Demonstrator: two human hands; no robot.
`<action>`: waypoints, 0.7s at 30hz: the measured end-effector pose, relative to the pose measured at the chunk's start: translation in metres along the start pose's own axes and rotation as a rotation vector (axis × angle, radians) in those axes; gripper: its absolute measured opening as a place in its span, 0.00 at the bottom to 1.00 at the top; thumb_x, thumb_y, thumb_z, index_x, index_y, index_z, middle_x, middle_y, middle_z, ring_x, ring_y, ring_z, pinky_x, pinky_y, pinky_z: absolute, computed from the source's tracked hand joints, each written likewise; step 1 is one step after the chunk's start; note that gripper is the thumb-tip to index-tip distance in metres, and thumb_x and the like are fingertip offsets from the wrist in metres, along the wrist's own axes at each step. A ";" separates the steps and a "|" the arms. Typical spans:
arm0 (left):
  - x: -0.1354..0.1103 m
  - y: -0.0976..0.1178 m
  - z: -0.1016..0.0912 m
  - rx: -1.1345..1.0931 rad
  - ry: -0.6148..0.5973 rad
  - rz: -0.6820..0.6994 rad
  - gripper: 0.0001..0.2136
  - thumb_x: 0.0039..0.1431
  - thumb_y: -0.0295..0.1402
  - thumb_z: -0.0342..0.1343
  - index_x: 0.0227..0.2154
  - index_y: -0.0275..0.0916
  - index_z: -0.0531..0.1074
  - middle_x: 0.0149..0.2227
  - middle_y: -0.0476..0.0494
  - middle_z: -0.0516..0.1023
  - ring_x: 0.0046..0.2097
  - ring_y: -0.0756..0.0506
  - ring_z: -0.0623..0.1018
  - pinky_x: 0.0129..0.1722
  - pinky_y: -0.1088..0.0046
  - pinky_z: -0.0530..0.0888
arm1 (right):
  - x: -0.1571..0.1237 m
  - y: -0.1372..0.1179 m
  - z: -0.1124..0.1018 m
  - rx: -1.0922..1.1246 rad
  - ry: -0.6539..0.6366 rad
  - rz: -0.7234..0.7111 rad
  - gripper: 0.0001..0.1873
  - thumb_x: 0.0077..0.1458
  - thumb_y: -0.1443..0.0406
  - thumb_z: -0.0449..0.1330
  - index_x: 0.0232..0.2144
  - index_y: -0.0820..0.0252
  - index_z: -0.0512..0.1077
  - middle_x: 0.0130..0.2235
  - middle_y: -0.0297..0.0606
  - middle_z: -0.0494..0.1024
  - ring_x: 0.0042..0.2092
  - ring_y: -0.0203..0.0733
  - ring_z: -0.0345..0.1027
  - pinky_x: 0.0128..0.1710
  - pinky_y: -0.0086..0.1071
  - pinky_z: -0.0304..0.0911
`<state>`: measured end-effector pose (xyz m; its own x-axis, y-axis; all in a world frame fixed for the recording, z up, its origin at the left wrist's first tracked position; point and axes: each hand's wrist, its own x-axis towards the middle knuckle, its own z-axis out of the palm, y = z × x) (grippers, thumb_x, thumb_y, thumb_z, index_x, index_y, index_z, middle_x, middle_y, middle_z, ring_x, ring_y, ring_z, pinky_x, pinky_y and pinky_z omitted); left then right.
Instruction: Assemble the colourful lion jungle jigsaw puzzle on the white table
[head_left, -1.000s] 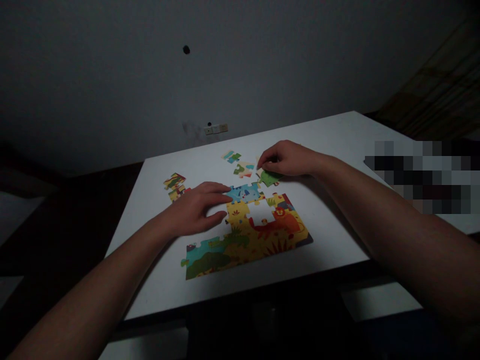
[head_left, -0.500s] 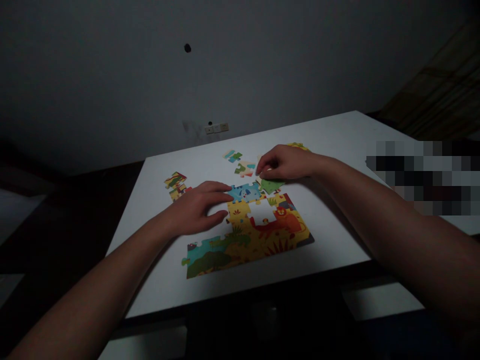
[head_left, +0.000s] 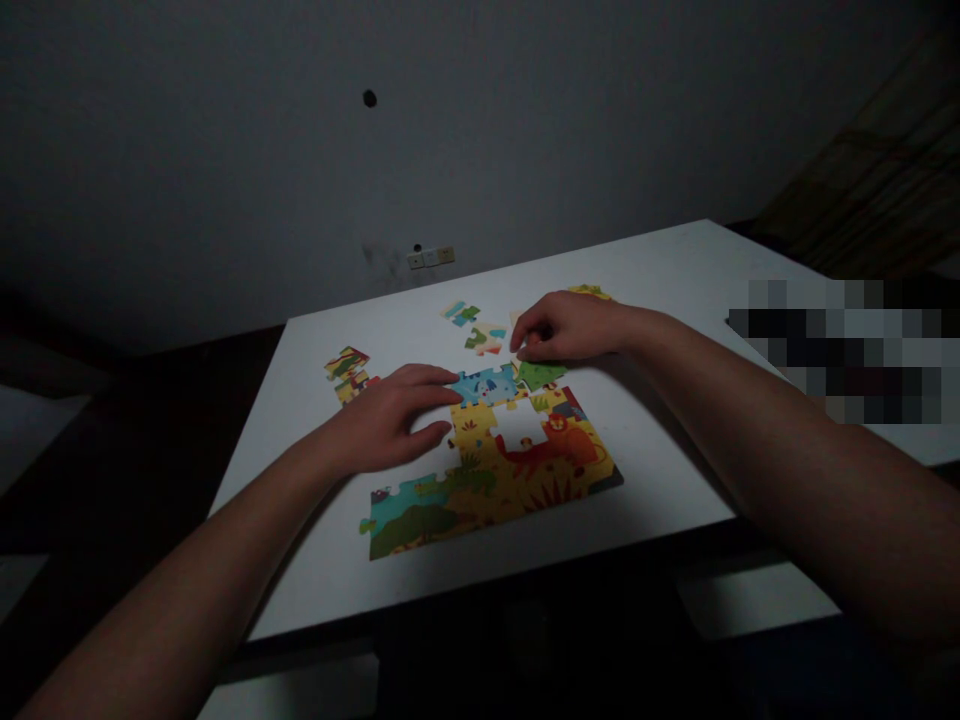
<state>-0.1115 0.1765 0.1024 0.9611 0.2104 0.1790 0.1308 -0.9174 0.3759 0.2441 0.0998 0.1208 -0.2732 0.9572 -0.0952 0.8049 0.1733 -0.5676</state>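
Observation:
A partly joined jigsaw puzzle (head_left: 480, 495) with a lion, a crocodile and yellow ground lies on the white table. A white gap shows inside it, near the lion. My left hand (head_left: 390, 415) rests with spread fingers beside a blue puzzle piece (head_left: 486, 387), its fingertips at that piece's left edge. My right hand (head_left: 566, 327) is bent over a green puzzle piece (head_left: 541, 374), thumb and fingers closed at its upper left edge. The green piece lies at the blue piece's right side, above the yellow part; whether they interlock is unclear.
Loose puzzle pieces (head_left: 486, 338) lie beyond the hands, with a yellow one (head_left: 590, 291) behind my right wrist. More pieces (head_left: 347, 362) lie left of my left hand. The table (head_left: 300, 570) ends near me; a wall with sockets (head_left: 431, 258) stands behind it.
The green piece has turned slightly and sits closer against the blue piece, my right hand still at it. My left hand keeps its place. The whole view has shifted a little.

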 end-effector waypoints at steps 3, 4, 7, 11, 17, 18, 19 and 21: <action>0.000 -0.001 0.001 0.005 0.002 0.004 0.17 0.76 0.39 0.63 0.62 0.44 0.83 0.67 0.32 0.82 0.67 0.34 0.82 0.67 0.46 0.81 | 0.000 0.000 0.000 -0.003 -0.005 0.012 0.19 0.58 0.59 0.68 0.48 0.60 0.90 0.37 0.42 0.88 0.35 0.45 0.72 0.40 0.40 0.62; 0.000 -0.002 0.001 0.006 0.003 0.007 0.17 0.76 0.39 0.63 0.62 0.44 0.83 0.67 0.32 0.82 0.67 0.34 0.82 0.67 0.46 0.81 | 0.000 0.000 0.000 0.000 -0.008 0.016 0.20 0.58 0.59 0.68 0.49 0.60 0.90 0.36 0.42 0.88 0.35 0.45 0.72 0.40 0.40 0.62; -0.001 -0.003 0.002 -0.003 0.008 0.016 0.17 0.76 0.39 0.62 0.62 0.44 0.83 0.68 0.31 0.82 0.67 0.33 0.82 0.67 0.45 0.81 | 0.000 0.000 0.000 0.014 -0.021 0.019 0.20 0.57 0.59 0.69 0.49 0.60 0.90 0.36 0.41 0.87 0.35 0.45 0.72 0.40 0.39 0.62; 0.000 -0.003 0.002 -0.021 0.006 0.005 0.16 0.77 0.38 0.62 0.62 0.44 0.83 0.67 0.31 0.82 0.67 0.33 0.82 0.67 0.44 0.80 | 0.001 0.000 0.001 0.039 0.020 0.002 0.18 0.60 0.58 0.68 0.47 0.59 0.90 0.40 0.43 0.89 0.38 0.47 0.75 0.41 0.40 0.64; -0.001 -0.005 0.003 -0.016 0.011 0.002 0.16 0.76 0.37 0.63 0.62 0.46 0.83 0.68 0.33 0.82 0.68 0.34 0.81 0.68 0.43 0.80 | 0.003 0.004 -0.002 -0.026 0.173 0.067 0.16 0.68 0.54 0.65 0.46 0.57 0.88 0.41 0.46 0.89 0.41 0.52 0.77 0.43 0.43 0.65; -0.001 -0.006 0.003 -0.018 0.013 0.002 0.16 0.75 0.37 0.64 0.62 0.46 0.83 0.68 0.33 0.82 0.67 0.33 0.81 0.68 0.43 0.80 | 0.003 0.006 -0.002 -0.044 0.199 0.080 0.16 0.69 0.54 0.65 0.46 0.56 0.87 0.42 0.47 0.89 0.42 0.53 0.77 0.43 0.44 0.66; -0.001 -0.006 0.004 -0.022 0.015 0.002 0.16 0.75 0.37 0.64 0.62 0.45 0.83 0.68 0.33 0.82 0.67 0.33 0.81 0.68 0.42 0.80 | 0.004 0.007 -0.002 -0.061 0.219 0.088 0.16 0.69 0.53 0.65 0.46 0.56 0.87 0.42 0.47 0.88 0.42 0.54 0.77 0.44 0.44 0.66; 0.000 -0.006 0.004 -0.023 0.016 0.000 0.16 0.76 0.37 0.64 0.62 0.45 0.83 0.68 0.33 0.82 0.67 0.33 0.81 0.68 0.42 0.80 | 0.004 0.010 -0.001 -0.102 0.238 0.098 0.16 0.70 0.53 0.65 0.47 0.56 0.87 0.43 0.48 0.88 0.43 0.54 0.78 0.44 0.45 0.66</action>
<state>-0.1118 0.1807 0.0965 0.9570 0.2158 0.1937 0.1248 -0.9095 0.3966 0.2515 0.1060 0.1151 -0.0698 0.9960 0.0566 0.8736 0.0884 -0.4786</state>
